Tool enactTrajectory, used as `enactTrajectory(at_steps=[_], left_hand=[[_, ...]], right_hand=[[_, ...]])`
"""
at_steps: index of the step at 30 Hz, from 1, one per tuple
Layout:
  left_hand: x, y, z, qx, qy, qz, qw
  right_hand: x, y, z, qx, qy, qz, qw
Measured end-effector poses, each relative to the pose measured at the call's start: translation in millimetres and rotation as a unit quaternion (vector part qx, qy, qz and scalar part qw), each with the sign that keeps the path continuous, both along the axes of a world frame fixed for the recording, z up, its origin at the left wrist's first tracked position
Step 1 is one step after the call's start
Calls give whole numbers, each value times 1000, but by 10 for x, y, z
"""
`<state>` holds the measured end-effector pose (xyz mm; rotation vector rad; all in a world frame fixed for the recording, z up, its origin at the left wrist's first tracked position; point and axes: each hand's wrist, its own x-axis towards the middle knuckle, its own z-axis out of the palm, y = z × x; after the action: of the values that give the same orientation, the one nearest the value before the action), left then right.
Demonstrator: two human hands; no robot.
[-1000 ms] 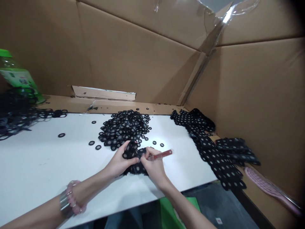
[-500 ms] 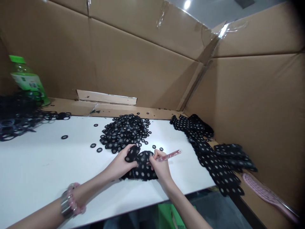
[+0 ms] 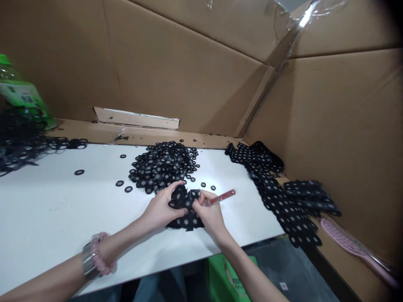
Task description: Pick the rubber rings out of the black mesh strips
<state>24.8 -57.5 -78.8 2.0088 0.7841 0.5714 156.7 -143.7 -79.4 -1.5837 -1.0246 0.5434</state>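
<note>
A black sheet with pale round dots (image 3: 188, 221) is bent up between my hands over the white table. My left hand (image 3: 163, 205) grips its folded left part, thumb in front and fingers behind. In my right hand (image 3: 210, 212) is a slim tool with a reddish, clear handle (image 3: 224, 196), pinched near the sheet's upper right edge; its tip is hidden by the fingers. Just beyond the hands lies a heap of small black rings with pale centres (image 3: 163, 164). A few loose rings (image 3: 128, 189) are scattered around it.
Strips of dotted black sheet (image 3: 273, 197) lie along the right edge, near a pink hairbrush (image 3: 343, 241). A tangle of black scrap (image 3: 22, 134) and a green-capped bottle (image 3: 27, 98) stand at the left. Cardboard walls (image 3: 189, 71) enclose the white table (image 3: 47, 218). A green bag (image 3: 220, 277) is below.
The view has tilted down slightly, so things sit higher in the picture. My left hand has folded the sheet in closer to my right hand, which still holds the tool.
</note>
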Motion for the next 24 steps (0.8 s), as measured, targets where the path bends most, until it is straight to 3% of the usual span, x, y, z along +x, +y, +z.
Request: enactTrajectory(at_steps=[5,13,24], left_hand=[[-11,-27,32,7,26,-12,1000],[-7,16,-43,-5,-39,12,999],[23,-20,-22,-170,-122,55,976]], right_hand=[[-1,-8,-5,-1,-14,4,1000],[-9,-2,8,4,-24,0,1000],[-27,-16,38,-19,43,24,999]])
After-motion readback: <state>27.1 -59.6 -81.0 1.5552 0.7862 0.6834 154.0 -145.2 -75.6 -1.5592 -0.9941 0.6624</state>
